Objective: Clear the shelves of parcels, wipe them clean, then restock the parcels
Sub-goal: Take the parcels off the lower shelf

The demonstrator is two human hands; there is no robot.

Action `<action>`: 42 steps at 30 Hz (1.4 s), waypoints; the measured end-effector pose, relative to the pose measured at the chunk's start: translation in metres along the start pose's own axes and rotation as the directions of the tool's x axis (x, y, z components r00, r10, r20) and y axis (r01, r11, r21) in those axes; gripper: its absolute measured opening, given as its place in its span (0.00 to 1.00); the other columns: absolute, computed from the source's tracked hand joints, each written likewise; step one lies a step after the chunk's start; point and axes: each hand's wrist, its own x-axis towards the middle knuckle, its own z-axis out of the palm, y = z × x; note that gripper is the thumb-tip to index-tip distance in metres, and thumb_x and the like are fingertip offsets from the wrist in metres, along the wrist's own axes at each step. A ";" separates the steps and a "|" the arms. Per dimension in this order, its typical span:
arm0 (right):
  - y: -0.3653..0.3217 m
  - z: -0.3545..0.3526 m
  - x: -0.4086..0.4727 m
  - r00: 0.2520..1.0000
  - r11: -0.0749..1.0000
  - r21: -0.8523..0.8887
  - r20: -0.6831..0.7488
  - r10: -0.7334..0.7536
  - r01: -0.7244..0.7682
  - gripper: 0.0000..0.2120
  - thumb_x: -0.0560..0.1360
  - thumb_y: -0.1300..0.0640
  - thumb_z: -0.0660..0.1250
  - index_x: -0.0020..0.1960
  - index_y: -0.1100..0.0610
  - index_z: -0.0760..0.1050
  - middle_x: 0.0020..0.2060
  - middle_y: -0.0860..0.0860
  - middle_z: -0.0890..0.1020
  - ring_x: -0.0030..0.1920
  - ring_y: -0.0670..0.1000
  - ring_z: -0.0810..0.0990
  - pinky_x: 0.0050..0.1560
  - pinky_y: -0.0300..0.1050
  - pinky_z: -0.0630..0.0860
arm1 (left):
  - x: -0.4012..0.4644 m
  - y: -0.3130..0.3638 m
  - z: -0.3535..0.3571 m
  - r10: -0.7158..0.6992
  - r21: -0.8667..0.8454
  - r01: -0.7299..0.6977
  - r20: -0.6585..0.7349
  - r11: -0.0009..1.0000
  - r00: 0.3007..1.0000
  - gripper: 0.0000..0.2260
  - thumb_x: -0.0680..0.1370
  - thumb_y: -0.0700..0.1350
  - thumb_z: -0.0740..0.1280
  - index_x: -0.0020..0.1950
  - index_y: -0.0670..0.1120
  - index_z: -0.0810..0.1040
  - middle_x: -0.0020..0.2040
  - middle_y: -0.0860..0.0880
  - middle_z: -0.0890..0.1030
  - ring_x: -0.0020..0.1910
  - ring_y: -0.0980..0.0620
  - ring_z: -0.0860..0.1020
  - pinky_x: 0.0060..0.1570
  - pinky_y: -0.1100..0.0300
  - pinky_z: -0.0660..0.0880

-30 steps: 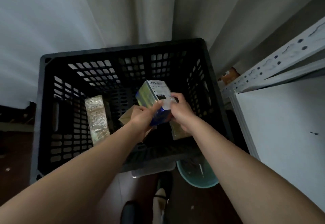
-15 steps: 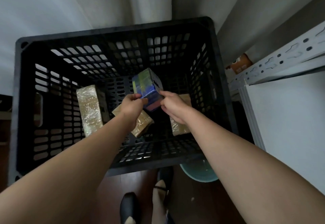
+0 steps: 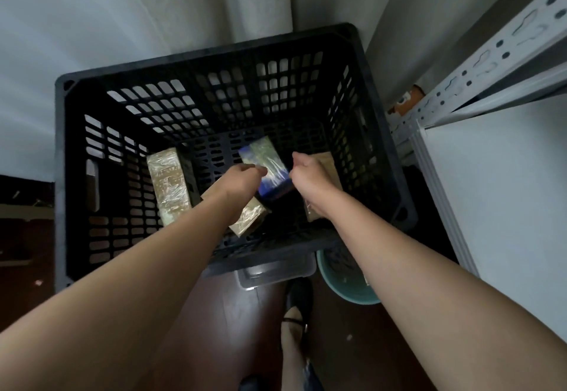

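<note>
Both hands reach into the black perforated plastic crate (image 3: 214, 83) at the frame's centre. Between them lies a blue-and-green cardboard box wrapped in clear film (image 3: 267, 166), its lower end hidden in shadow. The left hand (image 3: 242, 180) and the right hand (image 3: 308, 172) sit at either side of it with fingers curled; whether they grip it or have let go cannot be told. Three tan, film-wrapped parcels rest on the crate floor: one at left (image 3: 168, 185), one under the left wrist (image 3: 250, 221), one mostly hidden behind the right wrist (image 3: 326, 163). A white slotted metal shelf frame (image 3: 491, 62) is cut off at right.
</note>
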 end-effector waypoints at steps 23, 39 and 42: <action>0.216 -0.071 -0.304 0.707 0.981 -0.189 -0.701 -0.095 -0.055 0.31 0.79 0.60 0.62 0.79 0.52 0.56 0.80 0.56 0.52 0.78 0.59 0.46 0.77 0.53 0.49 | -0.253 -0.092 0.132 0.504 0.667 -0.601 0.371 0.439 0.780 0.32 0.80 0.51 0.63 0.78 0.45 0.51 0.76 0.43 0.51 0.74 0.40 0.50 0.70 0.48 0.57; 0.444 -0.191 -0.420 0.354 0.920 0.256 -0.866 0.354 -0.296 0.35 0.78 0.56 0.64 0.79 0.54 0.51 0.78 0.60 0.49 0.76 0.63 0.50 0.73 0.60 0.57 | -0.373 -0.187 0.362 0.234 0.472 -0.620 0.645 0.627 0.728 0.28 0.82 0.49 0.59 0.80 0.50 0.51 0.79 0.50 0.52 0.76 0.48 0.56 0.71 0.54 0.58; 0.467 -0.203 -0.425 0.404 0.931 0.298 -0.841 0.361 -0.213 0.37 0.78 0.54 0.65 0.79 0.52 0.48 0.78 0.59 0.50 0.77 0.62 0.49 0.73 0.60 0.55 | -0.385 -0.194 0.392 0.198 0.463 -0.590 0.651 0.661 0.732 0.27 0.82 0.49 0.59 0.79 0.53 0.53 0.79 0.51 0.55 0.76 0.48 0.59 0.70 0.54 0.60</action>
